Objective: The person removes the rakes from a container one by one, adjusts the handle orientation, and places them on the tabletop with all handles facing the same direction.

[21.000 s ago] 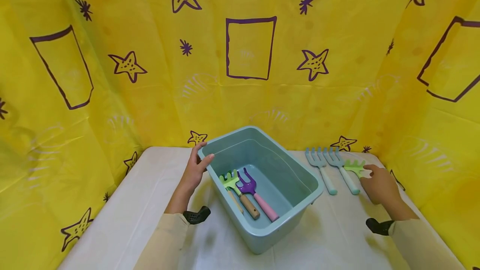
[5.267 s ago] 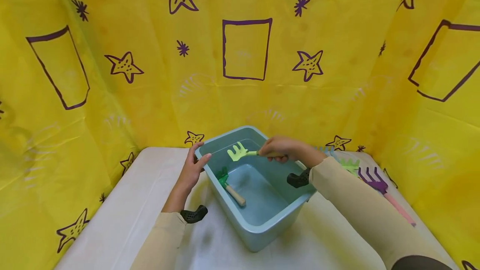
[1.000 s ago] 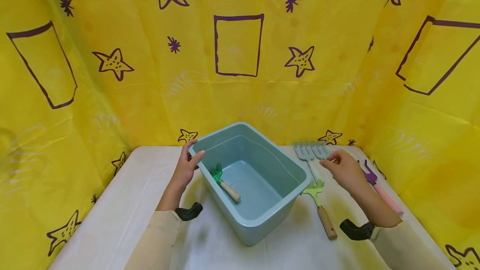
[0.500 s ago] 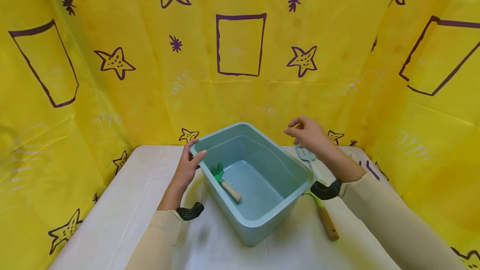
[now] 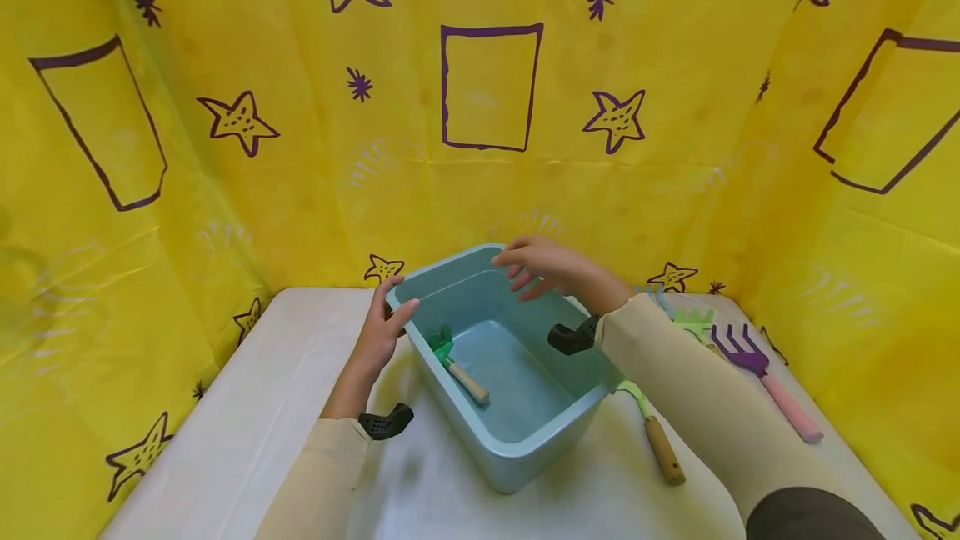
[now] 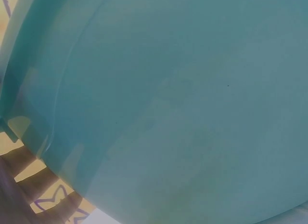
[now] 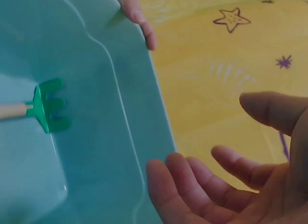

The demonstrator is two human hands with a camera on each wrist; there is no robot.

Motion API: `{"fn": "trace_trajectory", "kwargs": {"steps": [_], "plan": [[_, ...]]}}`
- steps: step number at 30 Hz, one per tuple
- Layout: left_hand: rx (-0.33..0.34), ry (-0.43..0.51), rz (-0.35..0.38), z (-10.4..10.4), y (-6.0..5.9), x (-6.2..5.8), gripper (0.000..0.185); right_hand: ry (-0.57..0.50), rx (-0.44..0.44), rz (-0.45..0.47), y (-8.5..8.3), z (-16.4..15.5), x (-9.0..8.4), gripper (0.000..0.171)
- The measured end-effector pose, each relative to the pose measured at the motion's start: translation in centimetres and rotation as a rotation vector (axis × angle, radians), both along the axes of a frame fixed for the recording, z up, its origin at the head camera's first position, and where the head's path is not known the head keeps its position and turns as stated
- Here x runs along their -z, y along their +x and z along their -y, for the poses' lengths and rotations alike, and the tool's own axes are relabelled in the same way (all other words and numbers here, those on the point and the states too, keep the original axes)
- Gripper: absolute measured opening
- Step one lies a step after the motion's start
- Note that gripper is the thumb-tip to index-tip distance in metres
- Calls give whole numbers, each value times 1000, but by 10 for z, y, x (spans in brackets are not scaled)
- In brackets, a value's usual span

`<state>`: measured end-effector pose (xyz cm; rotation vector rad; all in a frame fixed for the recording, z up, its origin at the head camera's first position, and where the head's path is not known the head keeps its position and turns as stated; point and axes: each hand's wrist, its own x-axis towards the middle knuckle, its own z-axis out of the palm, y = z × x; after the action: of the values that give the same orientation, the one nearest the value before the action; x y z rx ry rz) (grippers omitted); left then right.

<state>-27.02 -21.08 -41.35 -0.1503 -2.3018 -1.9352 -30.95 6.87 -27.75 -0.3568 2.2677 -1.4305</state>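
Note:
My left hand (image 5: 377, 336) grips the left corner of a blue-green plastic tub (image 5: 517, 447), thumb over the rim and fingers outside. In the left wrist view, its fingers (image 6: 41, 185) show beyond the tub's wall. Inside the tub, along its left side, lies a small green hand rake (image 5: 467, 380) with a pale wooden handle; its three-pronged head (image 7: 48, 108) is plain in the right wrist view. Over the tub's far part hovers my right hand (image 5: 558, 269), holding nothing, its fingers (image 7: 195, 185) apart and slightly bent.
Right of the tub on the white-covered table (image 5: 217, 407) lie a light green rake (image 5: 663, 448) with a wooden handle, a purple fork (image 5: 791, 407) with a pink handle, another light green rake (image 5: 693, 319) and a light blue fork (image 5: 654, 297), partly hidden by the right arm. Yellow sheeting (image 5: 300, 190) encloses the table.
Since the oldest frame, the purple fork and a light green rake have gone from the tub to the table. Within the last second, my empty right hand has swung left over the tub.

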Motion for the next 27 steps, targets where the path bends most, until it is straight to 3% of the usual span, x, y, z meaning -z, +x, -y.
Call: {"fn": "trace_trajectory", "kwargs": {"steps": [10,17,24,27], "plan": [[7,7,-5,-2,2,-2,61,-37,-47,195,-17,24,23,50],[5,2,-11,-2,2,-2,58,-36,-45,288,-23,38,50,55],[32,17,27,-8,22,-31,59,8,-76,343,-27,50,76,62],[32,25,19,-6,20,-27,60,45,-118,373,-25,55,87,60]]}}
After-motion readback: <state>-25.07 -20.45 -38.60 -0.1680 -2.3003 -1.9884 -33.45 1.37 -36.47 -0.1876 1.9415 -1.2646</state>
